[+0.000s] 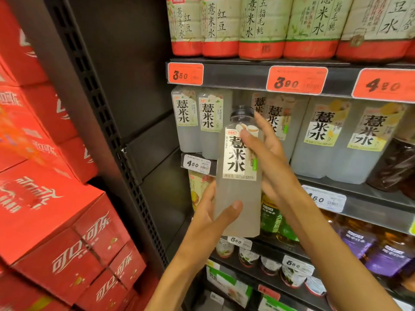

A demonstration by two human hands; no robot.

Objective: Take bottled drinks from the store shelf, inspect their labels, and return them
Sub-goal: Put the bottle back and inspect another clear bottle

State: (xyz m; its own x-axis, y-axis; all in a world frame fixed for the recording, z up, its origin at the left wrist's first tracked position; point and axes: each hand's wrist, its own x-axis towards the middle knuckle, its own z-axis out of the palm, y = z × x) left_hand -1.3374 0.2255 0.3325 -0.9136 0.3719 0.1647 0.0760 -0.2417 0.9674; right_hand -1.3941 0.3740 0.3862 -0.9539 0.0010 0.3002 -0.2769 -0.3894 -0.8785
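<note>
I have the pale bottle [239, 176] upright in front of the shelf [350, 187], lifted clear of the row it belongs to, its label facing me; my left hand [215, 218] cups the lower body, thumb curled across the front at about six o'clock of the label, fingers wrapped behind where I cannot see them; my right hand [267, 158] holds the upper half from the three o'clock side, thumb laid across the top of the label, one finger reaching up beside the dark cap [242, 111]; so both grips are closed round the bottle, neither one loose. This looks like the inspecting step: the bottle is out, steady, and turned for reading. Behind it, at about one o'clock, stand its fellows [332, 138] with the same big black characters; at eleven o'clock two more [197, 122]; the orange price tag [296, 80] hangs above at twelve. Red cartons [56, 232] are stacked at nine o'clock. Next, I judge, calls for turning the bottle to see its other faces, or else carrying it back up and in, toward one o'clock, base first, without knocking the neighbours.
</note>
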